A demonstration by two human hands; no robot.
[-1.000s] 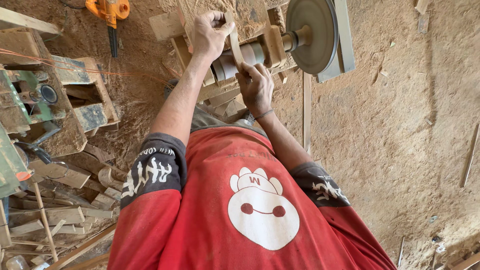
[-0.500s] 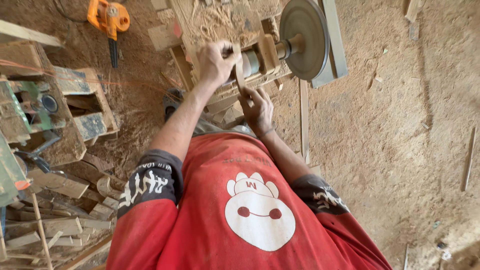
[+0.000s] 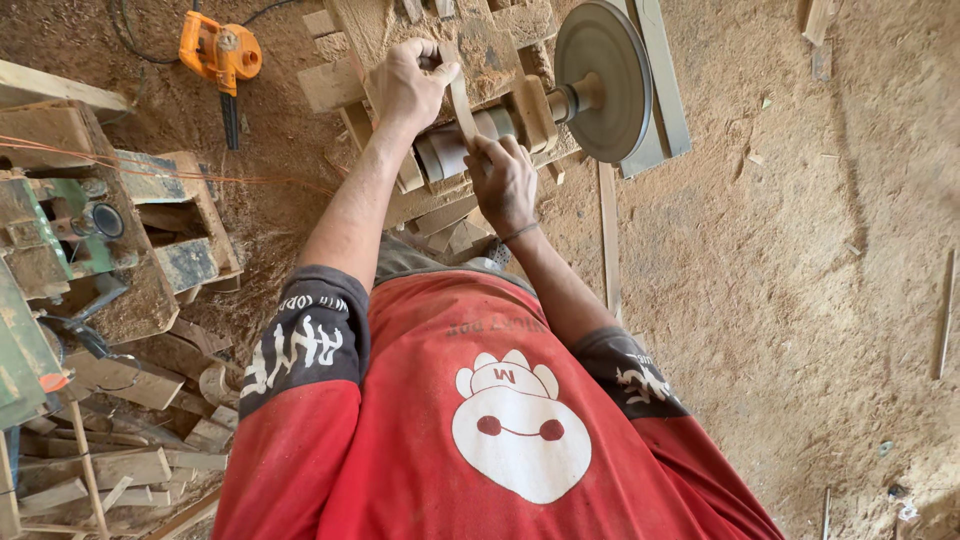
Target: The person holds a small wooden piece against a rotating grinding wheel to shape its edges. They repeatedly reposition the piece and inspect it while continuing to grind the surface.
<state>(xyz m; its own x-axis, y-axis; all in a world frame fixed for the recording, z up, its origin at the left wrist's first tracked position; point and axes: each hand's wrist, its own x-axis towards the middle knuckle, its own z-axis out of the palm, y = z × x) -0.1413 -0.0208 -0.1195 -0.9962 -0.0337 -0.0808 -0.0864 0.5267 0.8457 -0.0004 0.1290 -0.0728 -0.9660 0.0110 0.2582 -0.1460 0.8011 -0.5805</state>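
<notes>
Left hand: the left hand (image 3: 410, 82) is closed in a fist around the upper end of a thin wooden strip (image 3: 460, 102), held over the machine.
Right hand: the right hand (image 3: 503, 183) is closed on the lower end of the same strip, fingers curled over it, a thin band at the wrist.
Wooden strip: a narrow, pale slat, stretched between the two hands and lying across the grey cylinder (image 3: 470, 140); it appears to touch the cylinder, though the contact itself is hidden by the fingers.
Machine: the cylinder sits on a horizontal shaft that ends in a large round disc (image 3: 600, 80) to the right, dusted with sawdust; a wooden block (image 3: 530, 112) stands between cylinder and disc.
Table: a rough wooden table (image 3: 370, 30) of planks carries the shaft, thickly covered in sawdust.
Person: red shirt (image 3: 460, 400) with dark sleeves and a white cartoon figure on the chest, both arms reaching to the machine.
Surroundings: an orange power tool (image 3: 218, 50) lies on the earth floor (image 3: 800, 250), well apart from the hands; wooden offcuts (image 3: 100, 470) are heaped at lower left beside a green machine (image 3: 40, 240).
</notes>
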